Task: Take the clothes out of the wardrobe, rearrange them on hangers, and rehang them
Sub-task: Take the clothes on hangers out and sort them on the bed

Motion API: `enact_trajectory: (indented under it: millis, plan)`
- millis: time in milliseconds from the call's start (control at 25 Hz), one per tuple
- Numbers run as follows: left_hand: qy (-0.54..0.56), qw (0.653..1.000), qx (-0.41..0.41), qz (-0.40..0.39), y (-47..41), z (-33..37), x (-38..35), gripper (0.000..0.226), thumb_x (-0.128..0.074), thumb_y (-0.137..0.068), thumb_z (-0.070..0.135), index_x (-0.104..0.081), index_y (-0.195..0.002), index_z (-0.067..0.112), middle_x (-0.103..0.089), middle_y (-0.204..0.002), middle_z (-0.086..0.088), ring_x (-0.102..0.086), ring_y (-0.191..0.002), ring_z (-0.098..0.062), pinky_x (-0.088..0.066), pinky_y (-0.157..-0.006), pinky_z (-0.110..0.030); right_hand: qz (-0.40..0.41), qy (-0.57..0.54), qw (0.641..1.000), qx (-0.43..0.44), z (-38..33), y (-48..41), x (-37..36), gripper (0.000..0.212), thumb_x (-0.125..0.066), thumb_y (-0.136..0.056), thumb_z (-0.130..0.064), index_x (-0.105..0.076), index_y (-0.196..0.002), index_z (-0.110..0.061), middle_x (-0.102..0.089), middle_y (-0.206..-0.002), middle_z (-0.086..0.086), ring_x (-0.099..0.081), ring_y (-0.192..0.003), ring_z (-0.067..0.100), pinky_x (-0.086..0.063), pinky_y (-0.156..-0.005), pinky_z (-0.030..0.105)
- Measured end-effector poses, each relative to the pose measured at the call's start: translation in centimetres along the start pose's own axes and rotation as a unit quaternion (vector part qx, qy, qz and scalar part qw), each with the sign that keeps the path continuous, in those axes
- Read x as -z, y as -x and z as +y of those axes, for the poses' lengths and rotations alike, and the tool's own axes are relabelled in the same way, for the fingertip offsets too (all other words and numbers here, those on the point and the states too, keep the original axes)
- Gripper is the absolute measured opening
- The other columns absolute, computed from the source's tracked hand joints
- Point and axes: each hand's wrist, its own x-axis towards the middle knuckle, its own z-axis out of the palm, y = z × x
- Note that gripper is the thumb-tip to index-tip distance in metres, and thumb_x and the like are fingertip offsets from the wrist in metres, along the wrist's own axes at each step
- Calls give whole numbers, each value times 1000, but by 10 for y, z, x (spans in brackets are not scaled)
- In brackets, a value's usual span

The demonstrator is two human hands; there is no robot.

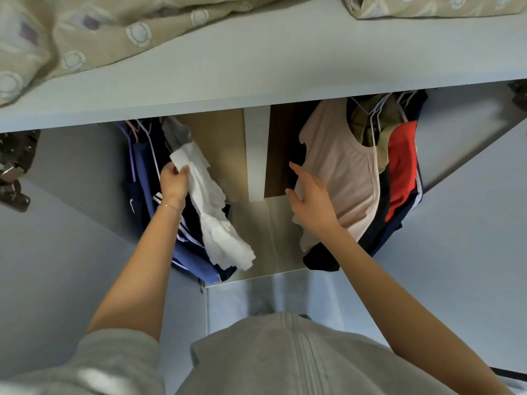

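Observation:
Inside the open wardrobe (462, 129) two groups of clothes hang below a shelf. On the left, my left hand (174, 183) grips the upper part of a white frilly garment (216, 218), which hangs in front of blue and navy clothes (148, 178). On the right, my right hand (310, 203) reaches with straight fingers against the left edge of a pale pink top (345, 178) on a white hanger (370, 118). Behind the pink top hang an olive garment (385, 138), a red one (402, 169) and dark ones. The rail is hidden by the shelf.
A grey shelf (256, 72) crosses the top, carrying beige patterned bedding (94, 32). A white upright strip (256, 155) runs down the wardrobe's back between the two groups of clothes. Metal hinges (14, 166) sit at the far left. The wardrobe floor (265, 238) shows between my arms.

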Motion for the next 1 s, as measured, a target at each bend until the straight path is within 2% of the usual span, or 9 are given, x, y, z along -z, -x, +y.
enact_trajectory:
  millis: [80,160,240,400,480,640,800,920,1000]
  plan:
    - [82,997,3,11,9,14,-7,14,-47,-101,12,-57,-97,21,-59,-97,5,-59,-90,-9,-48,-84,-16,-2,0,1000,-3,4,-1,7,54,-53,-97,-20,-35,-148,-24,-47,-144,2,-40,-132,22,-27,-103,24]
    - [136,990,-24,10,13,21,-12,13,-49,-100,16,-59,-101,24,-63,-104,-1,-60,-97,-14,-48,-97,-28,-2,-6,1000,0,9,-2,13,54,-53,-97,-19,-35,-148,-22,-50,-142,4,-41,-131,22,-28,-104,25]
    - [152,986,-62,-23,18,23,-16,14,-50,-97,18,-62,-103,22,-62,-107,-6,-58,-100,-19,-46,-100,-37,4,-14,1000,0,13,-4,16,54,-53,-97,-18,-36,-147,-22,-51,-140,5,-43,-129,23,-30,-102,24]
    - [147,981,-92,-82,45,20,-32,8,-52,-95,16,-59,-96,13,-55,-94,-11,-50,-88,-24,-45,-83,-38,15,-27,999,-14,20,-5,25,54,-54,-96,-16,-36,-147,-21,-51,-138,5,-44,-125,22,-32,-99,23]
    - [131,981,-97,-107,60,16,-44,7,-52,-97,13,-58,-98,11,-54,-94,-10,-49,-87,-22,-43,-82,-35,16,-28,999,-24,24,-7,30,53,-53,-97,-16,-36,-147,-20,-49,-139,4,-43,-126,20,-33,-98,22]
    - [123,984,-55,-117,85,-1,-73,15,-50,-99,12,-61,-110,10,-62,-108,-16,-57,-100,-22,-48,-95,-38,42,-7,998,-41,41,-10,40,52,-53,-96,-15,-38,-146,-16,-46,-144,5,-39,-131,25,-35,-107,34]
    - [114,985,-8,-133,101,-20,-104,23,-52,-98,18,-61,-117,8,-63,-117,-18,-60,-106,-28,-46,-103,-52,84,9,992,-92,72,-19,54,58,-56,-93,-13,-35,-147,-15,-30,-154,10,-29,-138,29,-30,-111,40]
    - [134,981,18,-141,113,-16,-119,27,-49,-100,14,-59,-125,9,-64,-122,-12,-61,-113,-28,-50,-100,-43,75,12,990,-122,99,-38,68,63,-57,-91,-14,-31,-149,-16,-20,-158,11,-19,-145,27,-29,-110,37]
    - [143,978,24,-148,118,-15,-126,29,-49,-101,13,-58,-127,9,-65,-123,-10,-62,-111,-25,-51,-98,-40,69,32,988,-137,116,-51,74,66,-57,-90,-14,-29,-149,-13,-19,-158,13,-16,-146,30,-28,-114,42]
